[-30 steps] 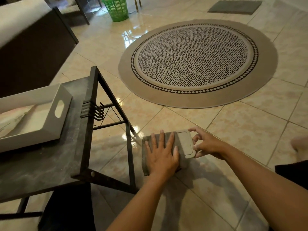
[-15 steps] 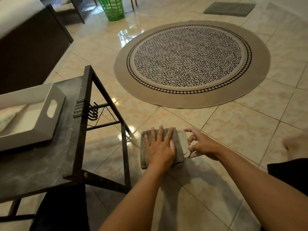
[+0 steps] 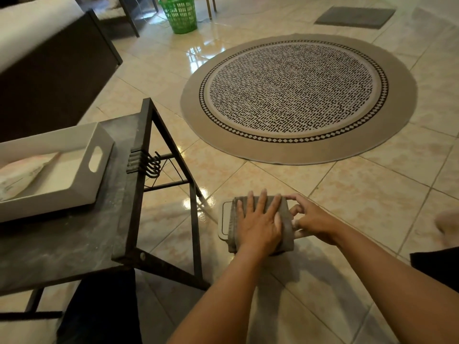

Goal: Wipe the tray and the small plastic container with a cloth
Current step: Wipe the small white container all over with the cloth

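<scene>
On the tiled floor [image 3: 372,199] beside a low dark table [image 3: 74,244], we are wiping the small plastic container [image 3: 223,219] with a folded grey cloth [image 3: 286,219]. Our left hand [image 3: 260,224] is lying flat on the cloth, fingers spread and pressing down, while our right hand [image 3: 313,219] is steadying the container's right end, fingertips curled against it; whether they are truly pinching the edge we cannot tell, since the cloth is hiding most of it. Only the container's pale left rim is showing.

To do this well, we judge the right hand should be bracing firmly so the light container is not skating on the glossy tile, and the left should be keeping even pressure and carrying the cloth out to the uncovered left rim and corners.

The white tray [image 3: 99,180] is sitting on the table, well apart from the hands, with something pale lying inside.

By count: one cloth, one container, one tray, one table, one round patterned rug [image 3: 298,95], one green basket [image 3: 180,13], one grey mat [image 3: 355,17].
</scene>
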